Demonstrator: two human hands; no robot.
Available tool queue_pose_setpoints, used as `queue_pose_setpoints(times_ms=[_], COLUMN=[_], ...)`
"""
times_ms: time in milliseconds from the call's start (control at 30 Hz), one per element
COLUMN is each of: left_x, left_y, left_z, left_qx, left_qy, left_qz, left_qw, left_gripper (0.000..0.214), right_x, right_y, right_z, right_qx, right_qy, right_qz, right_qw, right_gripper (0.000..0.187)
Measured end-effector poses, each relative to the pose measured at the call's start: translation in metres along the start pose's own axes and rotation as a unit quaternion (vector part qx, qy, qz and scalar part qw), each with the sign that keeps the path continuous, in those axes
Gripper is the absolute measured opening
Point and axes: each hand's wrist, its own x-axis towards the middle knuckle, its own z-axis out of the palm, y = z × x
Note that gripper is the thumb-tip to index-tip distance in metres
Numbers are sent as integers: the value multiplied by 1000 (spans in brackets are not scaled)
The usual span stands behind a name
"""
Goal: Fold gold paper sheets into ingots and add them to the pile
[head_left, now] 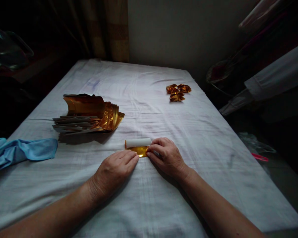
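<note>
1. Head view: a small gold foil sheet (pixel 141 151) lies on the white tablecloth (pixel 161 122), straight in front of the person, between the fingertips of both hands.
2. Its long axis runs side to side, crosswise to the person. A pale band (pixel 138 142) lies parallel along its far side; it looks like the sheet's own back, curled over.
3. Left hand (pixel 116 167) meets the sheet's near-left edge, fingers together and lowered onto it; with its underside hidden, I cannot tell whether it grips or only presses.
4. Right hand (pixel 167 156) is at the sheet's right end, thumb and fingers apparently pinching it, upper fingers reaching the pale band's end.
5. Both hands touch the sheet, so neither is nearer overall; only the right reaches its far side.
6. Beyond the sheet, leftward, stands a stack of foil sheets (pixel 85 106); farther beyond, rightward, sit three folded foil pieces (pixel 184 88).
</note>
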Motion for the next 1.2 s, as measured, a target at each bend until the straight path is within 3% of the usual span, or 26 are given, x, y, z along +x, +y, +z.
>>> queue_pose_setpoints(times_ms=[133,367,600,800,1200], left_x=[-5,-3,-2,-2,-7], left_y=[-3,-21,-32,-31,-12], left_z=[2,9,11,13,3], left_qx=[-7,-141,-192,-167,17], left_qy=[-3,5,-5,-2,-9], left_qz=[0,-94,-105,-119,-33], left_qw=[1000,986,976,979,999], left_gripper=[37,23,20,19,28], right_x=[1,0,1,1,1], right_y=[0,4,9,9,5], right_z=[0,-2,2,3,1], right_qx=[-2,6,10,2,17], right_qy=[5,-16,-1,6,26], right_qz=[-3,-25,-36,-37,-44], right_qw=[1000,1000,999,999,999], right_gripper=[10,16,13,14,11])
